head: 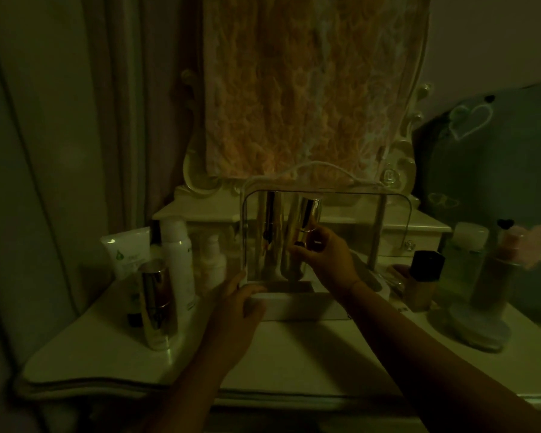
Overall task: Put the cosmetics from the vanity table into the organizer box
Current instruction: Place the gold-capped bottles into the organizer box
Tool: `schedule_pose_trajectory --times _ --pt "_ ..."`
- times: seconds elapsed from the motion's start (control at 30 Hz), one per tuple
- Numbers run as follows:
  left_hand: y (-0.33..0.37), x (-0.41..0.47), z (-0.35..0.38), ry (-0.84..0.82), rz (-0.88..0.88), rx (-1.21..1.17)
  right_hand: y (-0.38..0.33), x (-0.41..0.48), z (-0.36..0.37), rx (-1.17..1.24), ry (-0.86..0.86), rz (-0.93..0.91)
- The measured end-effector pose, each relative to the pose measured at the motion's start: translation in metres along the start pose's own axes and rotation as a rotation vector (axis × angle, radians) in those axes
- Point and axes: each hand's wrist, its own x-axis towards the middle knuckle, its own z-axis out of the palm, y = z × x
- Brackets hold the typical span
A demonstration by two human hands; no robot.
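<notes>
Two hands are at the organizer box in the middle of the vanity table: the left hand grips its front left corner, the right hand holds a gold bottle upright inside it, just beside a second gold bottle. Left of the box, a third gold bottle, a white spray can and a tube stand on the table

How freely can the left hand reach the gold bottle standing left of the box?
Probably yes: the left hand holds a corner of the organizer box, and the gold bottle stands nearby, in front of the other bottles, nothing between them.
</notes>
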Motion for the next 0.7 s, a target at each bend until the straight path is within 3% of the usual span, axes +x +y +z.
schedule_pose_trajectory --times 0.37,0.7 --pt "0.0 0.0 0.001 0.002 0.011 0.031 0.023 0.029 0.01 0.025 -0.025 0.16" --pt "-0.002 0.002 0.001 0.016 0.027 0.048 0.025 0.034 0.009 -0.073 -0.153 0.228"
